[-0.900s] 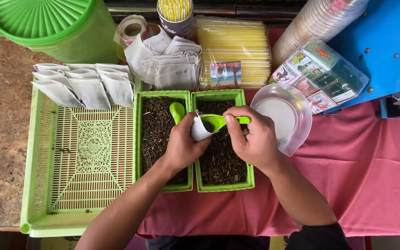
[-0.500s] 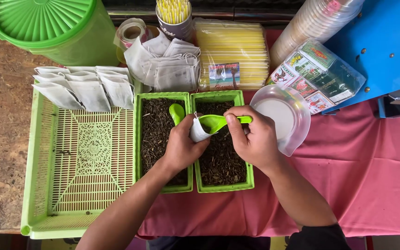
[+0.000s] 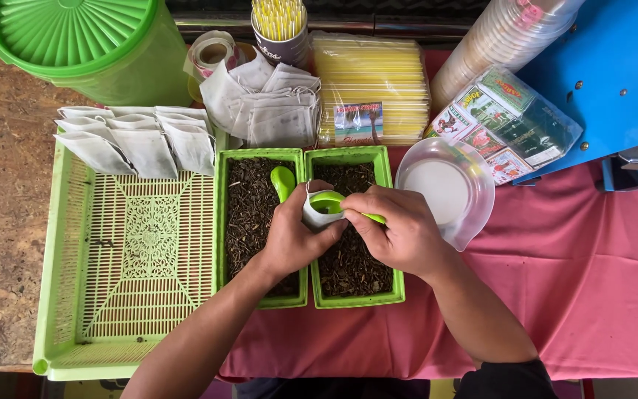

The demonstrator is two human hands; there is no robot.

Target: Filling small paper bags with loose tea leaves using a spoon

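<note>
I saw one small white filter bag [image 3: 317, 214] pinched open in my left hand [image 3: 293, 240], above the two green trays [image 3: 348, 299] of dry leaves. My right hand [image 3: 400, 233] gripped one green scoop [image 3: 331, 202] at the bag's mouth. A second scoop [image 3: 283, 182] lay in the left tray.

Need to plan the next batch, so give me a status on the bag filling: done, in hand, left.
Done: a row of filled white bags lies along the top of the green basket tray. In hand: the left hand holds a small white bag open while the right hand tips a green scoop into it, over the right tub of dark leaves. Left: a pile of empty bags waits behind the tubs.
</note>
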